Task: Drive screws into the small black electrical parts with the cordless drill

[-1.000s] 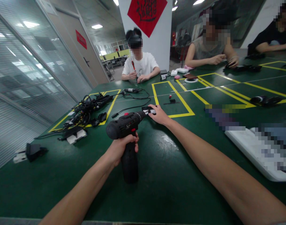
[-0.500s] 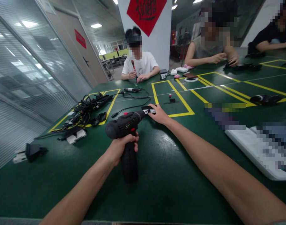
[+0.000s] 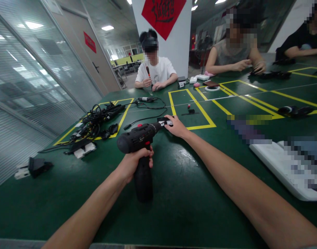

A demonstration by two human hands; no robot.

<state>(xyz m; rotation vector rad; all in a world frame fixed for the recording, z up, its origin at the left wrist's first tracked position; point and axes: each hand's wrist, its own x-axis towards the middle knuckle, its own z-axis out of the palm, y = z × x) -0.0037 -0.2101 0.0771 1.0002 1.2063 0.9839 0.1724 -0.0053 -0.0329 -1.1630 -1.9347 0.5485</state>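
My left hand (image 3: 137, 160) is wrapped round the grip of a black cordless drill (image 3: 136, 138) with red buttons. The drill's nose points away and to the right, its tip meeting a small black-and-silver part (image 3: 163, 121). That part is held on the table by my right hand (image 3: 176, 126), its fingers closed on the right side. The drill's chuck and my fingers hide much of the part, so its exact kind does not show. Whether a bit sits in the chuck is hard to see.
Bundled black cables (image 3: 96, 119) lie on the left of the green table (image 3: 179, 214). Black-and-white connector pieces (image 3: 84, 149) are nearer, another (image 3: 35, 167) by the left edge. A white tray (image 3: 275, 169) stands right. A person (image 3: 155, 71) opposite holds a screwdriver; two others sit right.
Both hands, the drill and the small part stay in place. Only a very slight shift of the whole view shows.
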